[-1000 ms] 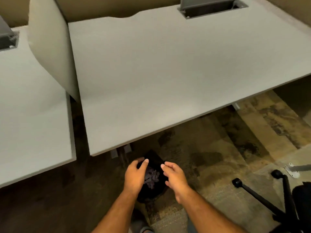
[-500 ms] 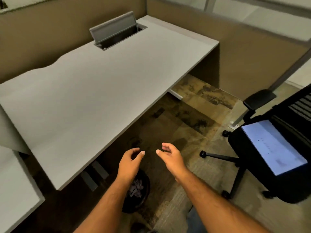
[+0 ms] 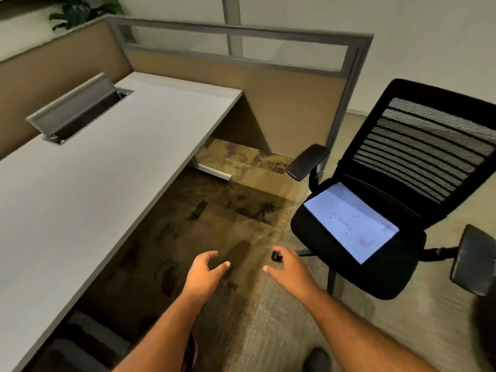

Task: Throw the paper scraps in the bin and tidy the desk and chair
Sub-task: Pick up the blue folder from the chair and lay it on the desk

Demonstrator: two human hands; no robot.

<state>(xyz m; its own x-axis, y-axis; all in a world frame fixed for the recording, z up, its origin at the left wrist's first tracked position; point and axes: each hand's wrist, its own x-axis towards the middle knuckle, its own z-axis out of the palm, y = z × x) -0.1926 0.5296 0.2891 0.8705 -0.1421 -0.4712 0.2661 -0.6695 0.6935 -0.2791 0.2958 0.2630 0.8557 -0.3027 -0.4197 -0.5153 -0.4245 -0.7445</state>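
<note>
My left hand (image 3: 205, 272) and my right hand (image 3: 288, 269) hover over the carpet between the desk and the chair, fingers spread and holding nothing. The grey desk (image 3: 94, 170) stretches along the left with a bare top. A black mesh office chair (image 3: 402, 267) stands at the right, turned toward me. A white printed sheet of paper (image 3: 351, 221) lies flat on its seat. A dark sliver beside my left forearm may be the bin (image 3: 192, 353); the arm hides most of it.
A raised grey cable hatch (image 3: 77, 111) sits in the desk's far side. A tan partition with a glass top (image 3: 281, 103) closes the far end. The chair's armrests (image 3: 307, 162) stick out, and a caster (image 3: 276, 256) shows by my right hand. Patterned carpet runs under the desk.
The view has swung up and to the right, away from the bin toward the chair. Both hands have lifted from above the bin and spread further apart, still holding nothing.
</note>
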